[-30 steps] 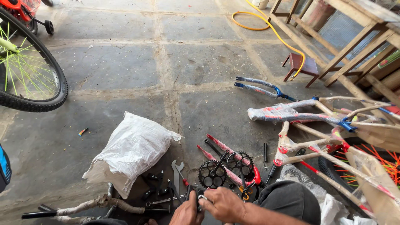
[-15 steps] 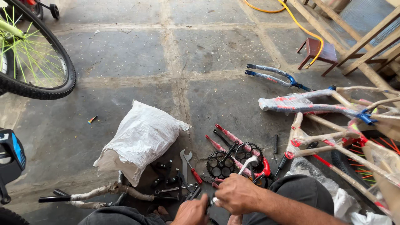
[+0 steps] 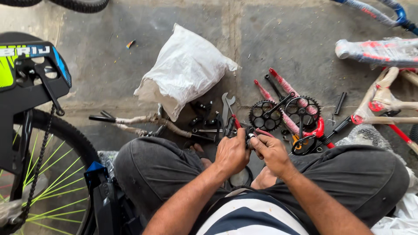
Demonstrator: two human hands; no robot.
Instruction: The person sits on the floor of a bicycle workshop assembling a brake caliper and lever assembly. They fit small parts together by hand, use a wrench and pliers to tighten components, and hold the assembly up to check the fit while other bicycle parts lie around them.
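I squat over a stone floor with both hands together in front of my knees. My left hand (image 3: 233,152) and my right hand (image 3: 269,150) pinch a small dark metal part (image 3: 250,135) between their fingertips. Just beyond the hands lie red-handled pliers (image 3: 235,122), a silver open-ended spanner (image 3: 225,105), several black bolts and pedals (image 3: 202,119), and two black chainrings with cranks (image 3: 285,114). What exactly the small part is cannot be made out.
A white sack (image 3: 185,69) lies ahead on the left. A wrapped handlebar (image 3: 139,122) rests below it. A bicycle wheel with green spokes and a chain (image 3: 48,174) stands at my left. Wrapped red-and-white frames (image 3: 383,52) are stacked at the right.
The view has tilted down and closer to my hands. Both hands have come together on the small part in front of my knees.
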